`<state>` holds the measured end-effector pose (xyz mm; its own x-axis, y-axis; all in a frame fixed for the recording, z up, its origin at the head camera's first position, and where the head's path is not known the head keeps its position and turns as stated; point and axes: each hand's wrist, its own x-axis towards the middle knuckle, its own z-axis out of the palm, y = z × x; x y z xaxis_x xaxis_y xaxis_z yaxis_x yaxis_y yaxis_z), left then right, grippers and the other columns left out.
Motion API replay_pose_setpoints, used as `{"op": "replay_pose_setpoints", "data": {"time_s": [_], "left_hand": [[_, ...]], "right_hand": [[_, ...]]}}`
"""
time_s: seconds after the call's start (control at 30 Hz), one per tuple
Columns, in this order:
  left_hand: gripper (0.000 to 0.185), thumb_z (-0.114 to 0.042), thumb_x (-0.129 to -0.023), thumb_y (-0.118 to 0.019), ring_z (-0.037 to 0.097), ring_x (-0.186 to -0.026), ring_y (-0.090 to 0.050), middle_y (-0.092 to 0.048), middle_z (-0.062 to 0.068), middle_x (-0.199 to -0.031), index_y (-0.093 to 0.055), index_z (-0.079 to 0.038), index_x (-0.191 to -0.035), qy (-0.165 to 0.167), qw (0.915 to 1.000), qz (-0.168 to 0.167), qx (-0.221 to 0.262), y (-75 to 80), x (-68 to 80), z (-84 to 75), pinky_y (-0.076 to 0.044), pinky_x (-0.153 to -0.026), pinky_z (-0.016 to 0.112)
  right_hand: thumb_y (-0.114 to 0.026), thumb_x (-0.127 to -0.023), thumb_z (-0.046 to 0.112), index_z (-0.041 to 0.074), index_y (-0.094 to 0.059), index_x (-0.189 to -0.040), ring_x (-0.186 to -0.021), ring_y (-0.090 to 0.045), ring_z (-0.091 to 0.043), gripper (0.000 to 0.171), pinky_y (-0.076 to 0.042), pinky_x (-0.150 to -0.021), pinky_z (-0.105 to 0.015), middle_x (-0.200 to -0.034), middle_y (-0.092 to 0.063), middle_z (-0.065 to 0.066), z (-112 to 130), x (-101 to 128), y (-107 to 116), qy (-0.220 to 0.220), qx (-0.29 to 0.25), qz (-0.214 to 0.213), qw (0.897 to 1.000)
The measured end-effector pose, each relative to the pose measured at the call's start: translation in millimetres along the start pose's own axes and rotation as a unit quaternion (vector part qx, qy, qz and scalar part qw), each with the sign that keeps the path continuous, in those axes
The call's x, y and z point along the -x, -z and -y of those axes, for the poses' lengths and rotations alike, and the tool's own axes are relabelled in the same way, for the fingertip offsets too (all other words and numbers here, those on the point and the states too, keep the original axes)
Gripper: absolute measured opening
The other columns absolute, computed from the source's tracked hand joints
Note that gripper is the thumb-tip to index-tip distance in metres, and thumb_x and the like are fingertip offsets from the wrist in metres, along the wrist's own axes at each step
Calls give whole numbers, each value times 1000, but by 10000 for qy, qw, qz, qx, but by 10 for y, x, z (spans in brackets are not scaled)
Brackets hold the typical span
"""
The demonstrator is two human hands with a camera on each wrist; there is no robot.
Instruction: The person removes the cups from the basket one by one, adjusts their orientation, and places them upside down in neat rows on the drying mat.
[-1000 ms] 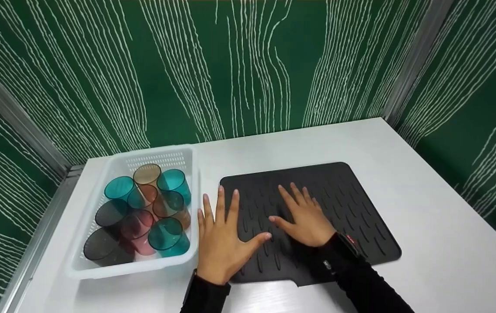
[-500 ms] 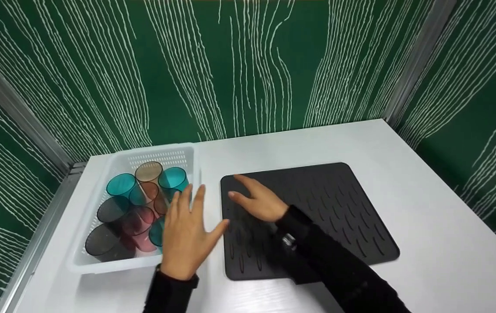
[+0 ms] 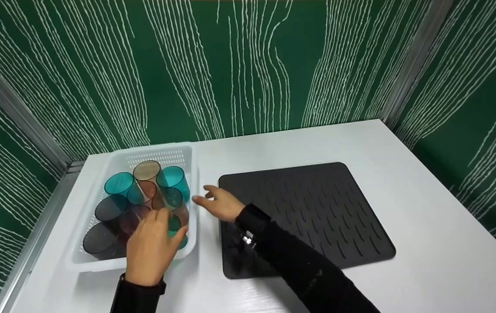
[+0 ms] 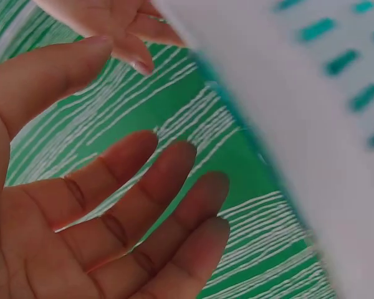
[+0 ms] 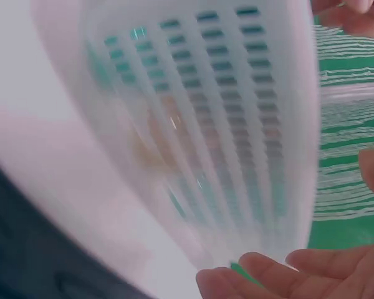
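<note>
Two bare hands at a white perforated plastic basket. The basket stands left of centre in the head view, on a white table, and holds transparent tumblers, among them a tan tumbler, a teal tumbler, a pink tumbler and a dark grey tumbler. The left hand, lower left of centre, overlaps the basket's front right part; its fingers bend slightly, and the left wrist view shows nothing in its grasp. The right hand, near the frame's centre, lies beside the basket's right wall, thumb and fingers apart, gripping nothing; whether it touches the wall cannot be told. A black ridged mat lies right of centre, partly behind the right sleeve.

Progress: judged from this arrangement, the work is at its outset. Every visible tumbler stands in the basket, none shows on the mat, and handling of the tumblers appears still to be done.

Lettering: no brand, label or writing is legible on the tumblers, basket or mat.
</note>
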<state>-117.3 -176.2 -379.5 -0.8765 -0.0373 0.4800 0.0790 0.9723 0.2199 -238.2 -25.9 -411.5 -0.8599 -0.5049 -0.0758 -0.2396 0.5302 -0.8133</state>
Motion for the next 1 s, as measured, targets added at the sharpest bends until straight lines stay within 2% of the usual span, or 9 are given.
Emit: {"op": "replay_pose_setpoints", "data": {"time_s": [0.23, 0.33, 0.47, 0.6, 0.67, 0.73, 0.87, 1.0], "left_hand": [[41, -30, -68, -75, 31, -76, -61, -62, 13, -87, -64, -2, -95, 381, 9969, 678, 85, -74, 13, 87, -47, -61, 48], [37, -30, -69, -74, 30, -74, -61, -62, 12, -83, -65, -3, -93, 425, 9958, 814, 63, -79, 12, 108, -47, -60, 49], [29, -30, -71, -73, 28, -69, -61, -64, 9, -76, -68, -6, -87, 478, 9938, 1008, 28, -82, 9, 109, -47, -56, 46], [17, -25, -74, -70, 23, -62, -60, -64, 4, -70, -71, -9, -80, 532, 9911, 1208, 142, -99, 1, 91, -45, -50, 41], [13, -24, -76, -68, 20, -59, -58, -62, 2, -66, -71, -11, -76, 532, 9905, 1251, 198, -107, 1, 85, -43, -47, 38], [12, -23, -76, -68, 18, -55, -55, -60, 1, -62, -71, -11, -74, 499, 9911, 1219, 202, -112, 2, 83, -41, -45, 36], [14, -21, -77, -67, 16, -49, -51, -52, -2, -53, -67, -12, -67, 363, 9936, 1066, 85, -128, 14, 82, -35, -41, 32], [15, -21, -78, -66, 20, -49, -53, -53, 0, -52, -66, -11, -67, 320, 9947, 978, -33, -139, 20, 76, -37, -42, 34]], "right_hand": [[-47, -88, 45, 2, -39, -131, -84, -58, -14, 61, -46, -68, -27, -101, -60, -8, 48, -9, -203, -33, -99, 53, 9999], [-48, -89, 41, 1, -46, -120, -72, -57, -12, 50, -45, -60, -25, -88, -61, -5, 60, -22, -240, 14, -244, 70, 9997], [-52, -89, 32, 3, -49, -96, -59, -55, -13, 30, -45, -53, -24, -72, -56, -4, 53, -54, -292, 21, -1090, 82, 9940], [-57, -87, 22, 2, -48, -87, -56, -58, -14, 21, -51, -59, -31, -70, -53, -7, 33, -76, -345, -120, -2279, 49, 9736], [-58, -86, 20, 2, -48, -85, -55, -58, -14, 20, -52, -60, -33, -70, -52, -7, 27, -77, -358, -155, -2541, 15, 9671], [-58, -86, 21, 4, -47, -82, -53, -58, -13, 21, -52, -59, -33, -68, -52, -6, 26, -70, -357, -124, -2539, 0, 9672], [-56, -87, 24, 6, -44, -75, -50, -55, -12, 25, -52, -57, -31, -64, -51, -4, 10, -55, -352, 33, -2231, -1, 9748], [-54, -88, 26, 7, -43, -72, -51, -54, -11, 28, -52, -60, -33, -60, -50, -3, -5, -47, -354, 137, -1977, -12, 9802]]}}
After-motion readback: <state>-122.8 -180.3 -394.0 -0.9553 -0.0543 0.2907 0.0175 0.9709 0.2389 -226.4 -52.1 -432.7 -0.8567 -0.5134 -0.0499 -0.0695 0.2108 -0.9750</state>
